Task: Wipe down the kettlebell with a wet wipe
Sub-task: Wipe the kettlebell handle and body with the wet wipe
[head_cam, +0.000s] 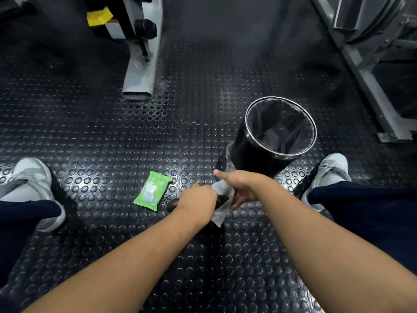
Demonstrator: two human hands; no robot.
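- Kettlebell [173,204] sits on the floor [90,132], mostly hidden under both hands.
- Left hand [198,199] is curled over its top, gripping it.
- Right hand [240,188] wraps its fingers round the wipe [222,214] against the kettlebell's right side, thumb stuck out.
- Green pack [152,190] lies just left of it, bin [277,132] behind.

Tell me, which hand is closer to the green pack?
Left. The left hand sits just right of the pack; the right hand is farther right, beyond the left one, on the wipe.

Studded black floor [112,132] — gym frames [140,71]
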